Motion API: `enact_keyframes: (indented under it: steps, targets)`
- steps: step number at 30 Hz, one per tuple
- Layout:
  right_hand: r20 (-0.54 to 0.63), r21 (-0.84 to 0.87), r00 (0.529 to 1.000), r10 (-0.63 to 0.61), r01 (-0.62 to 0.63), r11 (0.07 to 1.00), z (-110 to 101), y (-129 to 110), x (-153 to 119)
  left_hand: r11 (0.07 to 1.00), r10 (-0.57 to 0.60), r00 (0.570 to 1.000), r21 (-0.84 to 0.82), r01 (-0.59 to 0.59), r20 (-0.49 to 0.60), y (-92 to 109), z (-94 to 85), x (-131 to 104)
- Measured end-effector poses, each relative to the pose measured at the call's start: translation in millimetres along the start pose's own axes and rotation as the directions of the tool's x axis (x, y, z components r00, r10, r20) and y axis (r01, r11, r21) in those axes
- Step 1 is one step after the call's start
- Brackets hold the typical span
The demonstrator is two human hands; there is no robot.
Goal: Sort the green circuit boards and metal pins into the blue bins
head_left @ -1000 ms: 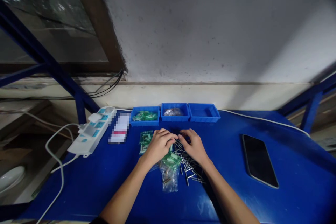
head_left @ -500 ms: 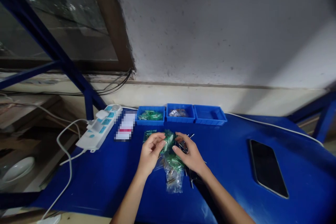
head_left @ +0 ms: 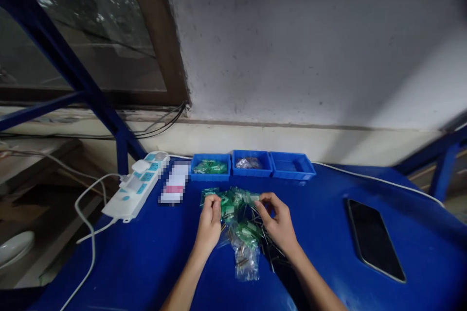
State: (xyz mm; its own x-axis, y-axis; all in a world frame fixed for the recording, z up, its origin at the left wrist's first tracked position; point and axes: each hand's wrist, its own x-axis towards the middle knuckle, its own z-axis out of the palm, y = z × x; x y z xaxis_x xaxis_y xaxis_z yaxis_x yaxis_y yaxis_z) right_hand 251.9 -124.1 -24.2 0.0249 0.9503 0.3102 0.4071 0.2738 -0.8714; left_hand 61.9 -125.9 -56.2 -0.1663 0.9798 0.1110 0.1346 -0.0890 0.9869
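My right hand [head_left: 278,221] is closed in a pinch on the edge of a pale green plastic packet [head_left: 250,198]. To its left, my left hand [head_left: 210,221] has its fingers curled together beside more green packets [head_left: 226,208]; whatever lies inside its grip is hidden. Between and below the hands rest another green packet [head_left: 248,233] and a clear plastic bag [head_left: 248,265] with small brass-coloured pieces in it. Thin metal rods [head_left: 268,245] lie partly under my right hand and wrist.
Along the wall stand a blue bin of green packets [head_left: 210,177], a blue bin of clear bags [head_left: 251,172] and another blue bin [head_left: 293,175]. A white power strip [head_left: 133,187] and a blurred-out card [head_left: 175,184] are left; a black phone [head_left: 375,238] lies right.
My hands have moved apart, and the right now pinches a packet. My left fingers have curled in. The green packets between the hands are spread wider, and the view has tilted slightly.
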Motion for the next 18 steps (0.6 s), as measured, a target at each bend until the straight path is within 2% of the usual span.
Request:
enact_keyframes:
  steps: [3, 5, 7, 9, 10, 12, 14, 16, 18]
  targets:
    - [-0.072, -0.146, 0.975, -0.208, 0.196, 0.970, 3, -10, 6, 1.000, 0.020, 0.986, 0.004, -0.021, 0.164, 14, 3.2, 14]
    - [-0.109, -0.234, 0.930, -0.350, 0.318, 0.919, 10, -16, 14, 0.996, -0.035, 0.969, -0.071, 0.054, 0.245, 26, 8.0, 25]
    - [-0.122, -0.311, 0.884, -0.452, 0.398, 0.863, 18, -20, 22, 0.966, -0.109, 0.940, -0.189, 0.177, 0.324, 37, 13.7, 35]
    - [-0.094, -0.359, 0.862, -0.499, 0.438, 0.824, 25, -22, 28, 0.923, -0.144, 0.927, -0.290, 0.252, 0.348, 47, 18.2, 44]
    - [-0.068, -0.367, 0.862, -0.502, 0.446, 0.816, 28, -24, 31, 0.919, -0.135, 0.937, -0.313, 0.240, 0.323, 52, 19.4, 50]
    - [-0.017, -0.358, 0.885, -0.466, 0.430, 0.829, 29, -29, 37, 0.954, -0.050, 0.972, -0.277, 0.115, 0.231, 64, 19.0, 61]
    - [-0.004, -0.292, 0.929, -0.370, 0.352, 0.889, 25, -39, 46, 0.985, 0.106, 0.985, -0.154, -0.084, 0.139, 78, 15.3, 73]
    - [-0.003, -0.101, 0.978, -0.207, 0.206, 0.973, 17, -51, 57, 0.951, 0.308, 0.945, -0.025, -0.307, 0.106, 94, 10.3, 84]
    - [0.014, 0.161, 1.000, -0.024, 0.022, 0.987, 7, -63, 69, 0.865, 0.486, 0.860, 0.055, -0.498, 0.154, 108, 6.4, 90]
